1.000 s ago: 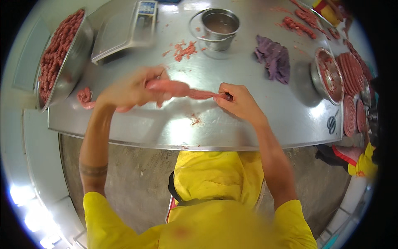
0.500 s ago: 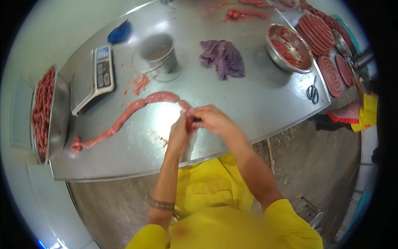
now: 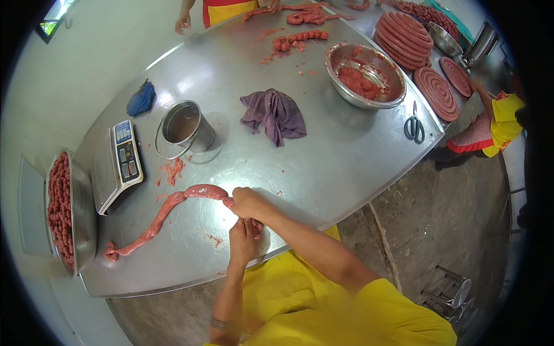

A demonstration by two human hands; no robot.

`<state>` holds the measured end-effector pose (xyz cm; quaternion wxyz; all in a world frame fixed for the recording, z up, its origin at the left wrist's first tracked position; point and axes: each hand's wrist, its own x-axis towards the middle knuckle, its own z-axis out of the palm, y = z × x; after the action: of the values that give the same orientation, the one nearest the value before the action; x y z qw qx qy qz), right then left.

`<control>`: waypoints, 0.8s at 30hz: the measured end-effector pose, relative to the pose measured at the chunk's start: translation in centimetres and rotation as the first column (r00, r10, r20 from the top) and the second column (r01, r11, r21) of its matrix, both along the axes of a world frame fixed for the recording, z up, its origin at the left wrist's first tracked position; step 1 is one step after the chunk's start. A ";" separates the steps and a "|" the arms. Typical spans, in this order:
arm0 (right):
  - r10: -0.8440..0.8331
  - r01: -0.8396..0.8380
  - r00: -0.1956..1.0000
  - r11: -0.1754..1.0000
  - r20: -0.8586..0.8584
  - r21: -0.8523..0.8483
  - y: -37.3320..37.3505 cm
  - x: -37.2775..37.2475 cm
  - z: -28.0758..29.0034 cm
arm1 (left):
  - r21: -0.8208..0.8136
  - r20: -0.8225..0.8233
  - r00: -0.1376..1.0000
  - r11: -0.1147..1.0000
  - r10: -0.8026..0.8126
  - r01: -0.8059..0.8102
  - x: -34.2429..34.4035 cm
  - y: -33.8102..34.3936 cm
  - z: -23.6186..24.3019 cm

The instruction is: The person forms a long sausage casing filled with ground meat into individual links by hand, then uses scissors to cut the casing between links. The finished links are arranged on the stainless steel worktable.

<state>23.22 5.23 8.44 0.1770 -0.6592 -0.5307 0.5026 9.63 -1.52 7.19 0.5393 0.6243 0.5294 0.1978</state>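
Note:
A long raw sausage point(image 3: 153, 228) curves across the steel table from the left, with a pinched joint partway along. Its right end runs into my hands. My right hand point(image 3: 249, 205) is closed round it at the end of the plump link. Just below, nearer the table's front edge, my left hand point(image 3: 242, 237) is closed on the sausage's continuing part; a bit of reddish meat shows by its fingers. The palms hide most of what lies between the two hands.
Around the table point(image 3: 213, 282) are a scale point(image 3: 124, 155), a metal bucket point(image 3: 199, 135), a purple cloth point(image 3: 276, 115), a bowl of minced meat point(image 3: 375, 102) and scissors point(image 3: 414, 126). A sausage-filled basin point(image 3: 85, 213) stands left. Co-workers stand at the far side and right.
The view has shifted, bringing a co-worker at the far side into sight. My right hand has moved onto the end of the plump link, now beyond my left hand rather than beside it.

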 end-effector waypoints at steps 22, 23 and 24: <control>0.225 -0.226 0.974 0.972 0.021 0.062 1.5 -3.2 -1.8 | -0.437 0.401 0.877 0.897 0.266 -0.072 -1.0 -4.5 2.1; 0.204 -0.205 0.977 0.979 -0.066 -0.003 1.9 -3.4 -2.4 | -0.441 0.397 0.872 0.893 0.285 -0.091 -1.1 -4.8 2.0; 0.123 -0.130 0.982 0.991 -0.144 -0.041 2.3 -3.2 -2.8 | -0.442 0.391 0.870 0.890 0.301 -0.109 -1.3 -5.1 2.1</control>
<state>19.98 7.58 5.69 0.1653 -0.5913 -0.5449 0.5711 8.32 -6.62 9.30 0.7398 0.3744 0.4842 0.2796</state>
